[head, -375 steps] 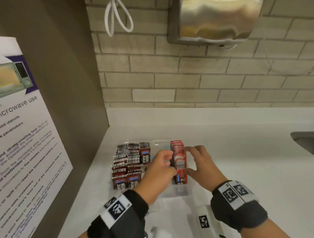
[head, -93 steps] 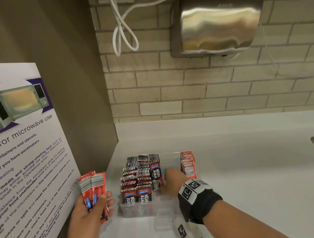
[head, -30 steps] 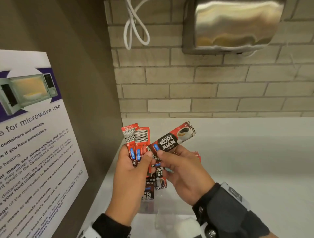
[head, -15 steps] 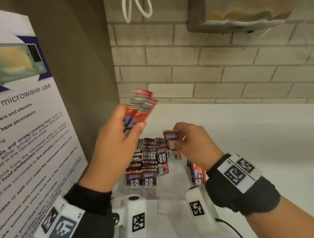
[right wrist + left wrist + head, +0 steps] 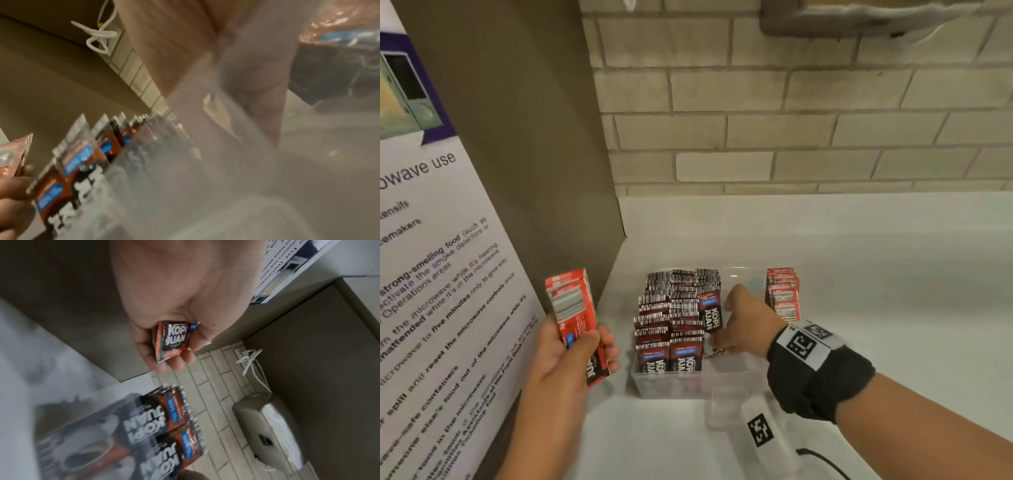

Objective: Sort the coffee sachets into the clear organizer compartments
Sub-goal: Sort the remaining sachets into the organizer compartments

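Observation:
A clear organizer (image 5: 667, 385) stands on the white counter. Its left compartments hold several dark Kopi Juan sachets (image 5: 671, 318), and its right one holds red sachets (image 5: 782, 291). My left hand (image 5: 565, 356) is left of the organizer and grips a small stack of red sachets (image 5: 573, 308); in the left wrist view their printed lower end (image 5: 172, 339) shows between the fingers. My right hand (image 5: 743, 322) reaches down into the middle compartment. Its fingers curl on a dark sachet (image 5: 710, 313) standing against the dark row. The right wrist view is blurred by the clear wall (image 5: 205, 162).
A microwave-use poster (image 5: 431, 274) leans on the brown side panel at the left. Behind the counter is a brick wall with a steel hand dryer (image 5: 876, 17) above. A white marked device (image 5: 760, 428) with a cable lies just in front of the organizer.
My left hand has come down with the red sachets to the organizer's left side. My right hand has dropped from above the rows into the middle compartment with the dark sachet.

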A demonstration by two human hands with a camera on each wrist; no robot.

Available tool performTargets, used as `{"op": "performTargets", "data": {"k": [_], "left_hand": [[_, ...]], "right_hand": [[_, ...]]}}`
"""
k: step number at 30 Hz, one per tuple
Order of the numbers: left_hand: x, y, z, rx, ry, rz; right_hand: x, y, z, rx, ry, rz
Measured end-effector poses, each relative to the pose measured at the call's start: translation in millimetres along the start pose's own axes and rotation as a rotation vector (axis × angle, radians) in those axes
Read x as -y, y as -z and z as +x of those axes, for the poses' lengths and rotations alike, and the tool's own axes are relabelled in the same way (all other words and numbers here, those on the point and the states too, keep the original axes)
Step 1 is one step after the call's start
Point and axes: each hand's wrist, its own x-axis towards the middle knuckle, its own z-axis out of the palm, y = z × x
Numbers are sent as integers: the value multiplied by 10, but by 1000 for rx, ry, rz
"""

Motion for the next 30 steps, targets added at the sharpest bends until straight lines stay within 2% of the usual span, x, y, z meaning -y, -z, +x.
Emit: {"op": "performTargets", "data": {"k": [4, 10, 16, 25, 30], "left_hand": [[106, 64, -63, -33, 106, 75], [246, 109, -121, 27, 240, 165], [306, 150, -160, 40, 320, 154], [175, 164, -244, 29, 324, 76], [117, 165, -271, 62, 294, 44]], "right_hand": [[-69, -79, 20, 8, 22, -63], [-79, -186, 77, -16, 119, -169], [-104, -245, 86, -68, 196, -254], [-107, -256, 73, -30, 184, -250], [-86, -177, 50, 0, 88, -285]]}}
